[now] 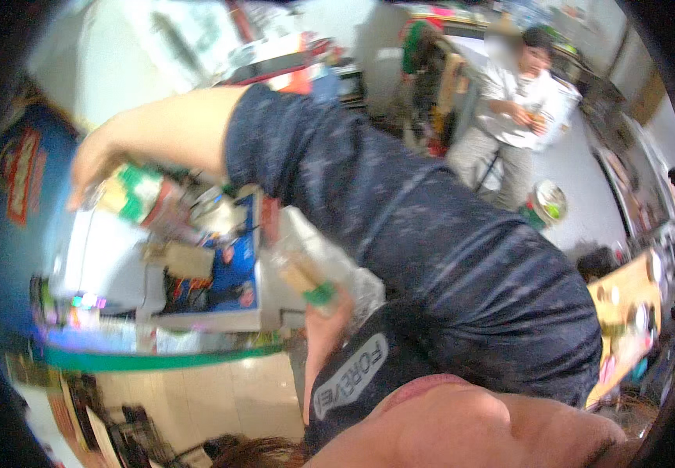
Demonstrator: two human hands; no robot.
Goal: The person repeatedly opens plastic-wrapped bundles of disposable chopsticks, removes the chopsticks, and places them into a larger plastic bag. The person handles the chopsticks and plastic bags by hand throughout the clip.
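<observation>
My right arm stretches across the upper left. My right hand [90,164], blurred, curls around the end of a package [132,190] in green, white and tan. More blurred packaging [168,213] lies just beside it. Lower down, near my chest, my left hand [334,310] holds a second clear package [305,278] with tan contents and a green part. Crumpled clear plastic [367,292] shows next to this hand. Between my hands are a blue printed panel [238,251] and a tan box [188,260].
A green-edged counter [168,360] runs along the lower left. At the upper right a person in a white top [525,111] sits with hands together around something small. A bin [548,202] stands by them. A wooden table [612,292] bears several items at right.
</observation>
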